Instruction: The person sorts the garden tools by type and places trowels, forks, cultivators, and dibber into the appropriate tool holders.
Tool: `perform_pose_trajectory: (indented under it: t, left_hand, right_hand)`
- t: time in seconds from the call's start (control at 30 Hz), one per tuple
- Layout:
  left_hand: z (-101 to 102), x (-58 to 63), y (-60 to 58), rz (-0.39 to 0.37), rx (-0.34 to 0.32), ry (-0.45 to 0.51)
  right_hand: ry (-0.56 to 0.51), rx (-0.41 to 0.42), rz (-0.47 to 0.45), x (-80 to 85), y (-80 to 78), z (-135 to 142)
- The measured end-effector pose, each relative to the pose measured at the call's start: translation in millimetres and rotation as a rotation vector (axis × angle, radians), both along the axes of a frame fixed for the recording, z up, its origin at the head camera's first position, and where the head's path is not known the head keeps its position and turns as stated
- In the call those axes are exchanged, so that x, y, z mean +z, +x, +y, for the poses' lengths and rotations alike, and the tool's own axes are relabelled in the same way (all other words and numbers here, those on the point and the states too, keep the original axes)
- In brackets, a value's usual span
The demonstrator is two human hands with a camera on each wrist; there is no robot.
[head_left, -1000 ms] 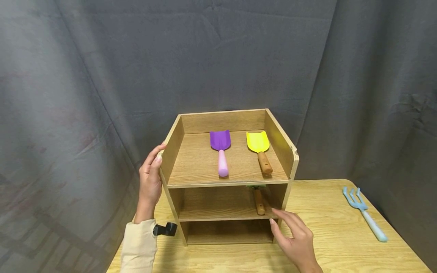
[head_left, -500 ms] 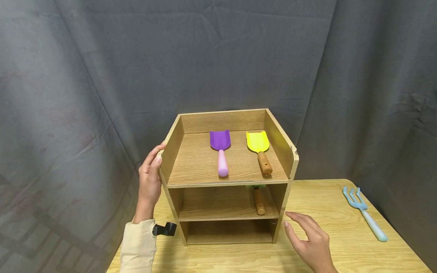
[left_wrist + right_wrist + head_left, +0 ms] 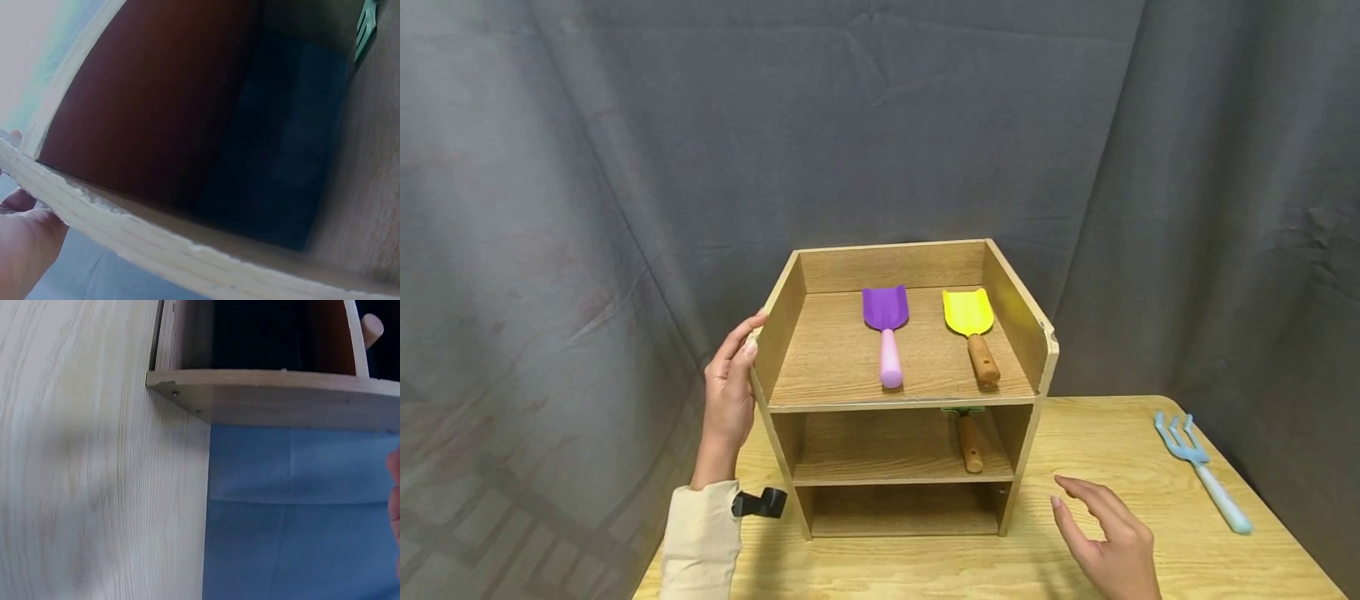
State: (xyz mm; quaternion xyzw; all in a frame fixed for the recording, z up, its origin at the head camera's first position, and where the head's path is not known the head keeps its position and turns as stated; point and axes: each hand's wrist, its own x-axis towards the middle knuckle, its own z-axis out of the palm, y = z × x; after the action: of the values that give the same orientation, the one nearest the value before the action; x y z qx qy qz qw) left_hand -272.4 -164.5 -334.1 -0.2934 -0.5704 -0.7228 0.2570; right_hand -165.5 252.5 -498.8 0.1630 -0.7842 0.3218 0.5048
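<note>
A wooden shelf unit (image 3: pixel 901 404) stands on the table. My left hand (image 3: pixel 730 400) grips the front edge of its left side panel; the left wrist view shows the thumb (image 3: pixel 37 228) against that edge. On the top board lie a purple hand shovel (image 3: pixel 887 325) with a pink handle and a yellow hand shovel (image 3: pixel 970 321) with a brown handle. The middle shelf bears a brown-handled tool (image 3: pixel 970 442); its green slotted head (image 3: pixel 365 31) shows in the left wrist view. My right hand (image 3: pixel 1108 533) hovers right of the unit, holding nothing, thumb and fingers apart.
A light blue hand fork (image 3: pixel 1206 471) lies at the right of the wooden table (image 3: pixel 1097 442). Grey curtains (image 3: pixel 880 125) hang behind and at both sides. A black strap mount (image 3: pixel 760 503) sits on the left wrist.
My right hand has drawn back rightward from beside the middle shelf's tool, past the unit's right side, toward the hand fork. The left hand and the tools stay in place.
</note>
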Motion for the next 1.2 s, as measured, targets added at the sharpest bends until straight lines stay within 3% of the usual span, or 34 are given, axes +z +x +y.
perform_pose_trajectory:
  t: [0.1,0.33,0.67,0.93,1.2]
  left_hand:
    - [-0.9,2.0,0.9,-0.006,0.017,-0.021]
    - [-1.5,9.0,1.3,-0.004,0.151,-0.098]
    - [-0.6,18.6,-2.7,-0.027,0.209,-0.135]
    - [-2.2,20.1,-2.3,-0.041,0.171,-0.103]
    - [-2.7,19.1,-2.3,-0.044,0.154,-0.082]
  right_hand:
    - [0.003,-0.027,-0.012,0.7,1.4,5.4]
    - [-0.003,-0.077,-0.024,1.4,2.9,16.9]
    - [-0.023,-0.116,-0.054,3.0,6.0,32.4]
    - [-0.038,-0.151,-0.122,7.2,8.1,47.0]
    - [-0.091,-0.211,-0.107,9.7,7.8,65.5]
